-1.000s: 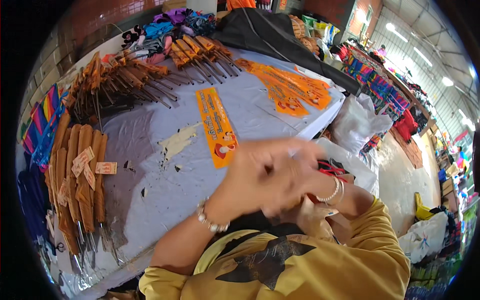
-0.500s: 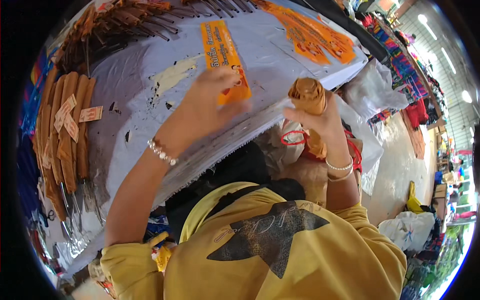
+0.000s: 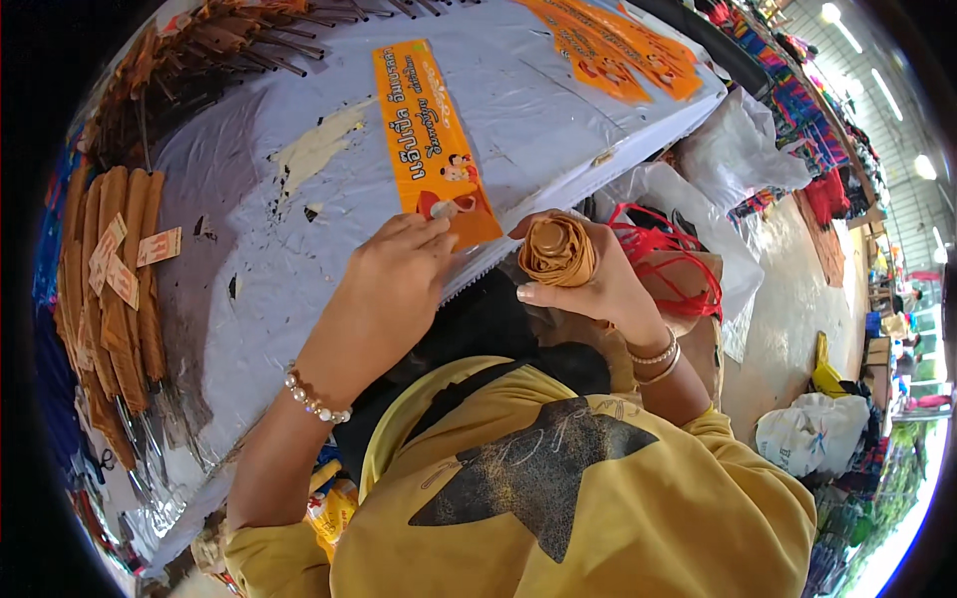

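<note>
My left hand is at the near end of an orange printed sleeve, with the fingertips closed on it. The sleeve lies flat on the table and shows a small cartoon picture near my fingers. In my right hand is a brown rolled umbrella, gripped just off the table's near edge. Its coiled end faces up and the fingers wrap round its side. Most of the umbrella's length is hidden beneath the hand.
Rolled brown umbrellas with small paper tags lie at the left. More brown umbrellas with dark shafts are heaped at the far left. Several orange sleeves lie at the far side. Red cords and clear plastic are at the right.
My left hand has come down onto the orange sleeve's near end and closed there. My right hand has moved left and nearer the sleeve, turning the umbrella's coiled end upward.
</note>
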{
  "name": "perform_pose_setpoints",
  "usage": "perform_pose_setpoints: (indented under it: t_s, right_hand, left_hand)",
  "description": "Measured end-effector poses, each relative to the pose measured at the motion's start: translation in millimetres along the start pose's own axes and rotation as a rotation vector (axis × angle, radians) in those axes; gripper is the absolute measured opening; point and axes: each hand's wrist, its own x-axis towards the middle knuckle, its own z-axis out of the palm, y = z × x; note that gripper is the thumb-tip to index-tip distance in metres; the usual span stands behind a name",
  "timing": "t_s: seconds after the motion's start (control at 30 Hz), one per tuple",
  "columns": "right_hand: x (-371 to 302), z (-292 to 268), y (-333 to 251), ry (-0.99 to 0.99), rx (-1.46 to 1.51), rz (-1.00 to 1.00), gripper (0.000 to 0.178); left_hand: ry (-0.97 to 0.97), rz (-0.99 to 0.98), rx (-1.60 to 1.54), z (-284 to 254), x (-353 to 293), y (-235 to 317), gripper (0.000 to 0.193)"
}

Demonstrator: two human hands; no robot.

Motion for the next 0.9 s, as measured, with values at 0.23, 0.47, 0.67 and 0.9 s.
perform_pose_setpoints:
  t_s: [0.23, 0.47, 0.67, 0.9]
  right_hand:
    - [-2, 2, -6, -0.033, -0.091, -0.067, 0.048]
    - [6, 20, -15, -0.089, -0.28, -0.061, 0.059]
    - [9, 14, -12, -0.103, -0.412, -0.07, 0.062]
    - [10, 14, -1, -0.013, -0.403, -0.174, 0.058]
  left_hand:
    - [0.095, -0.008, 0.011, 13, 3, -2, 0.017]
    - [0.227, -0.058, -0.164, 25, 18, -3, 0.01]
    - [0.153, -0.199, -0.396, 21, 22, -11, 0.007]
    - [0.081, -0.319, -0.476, 17, 22, -13, 0.007]
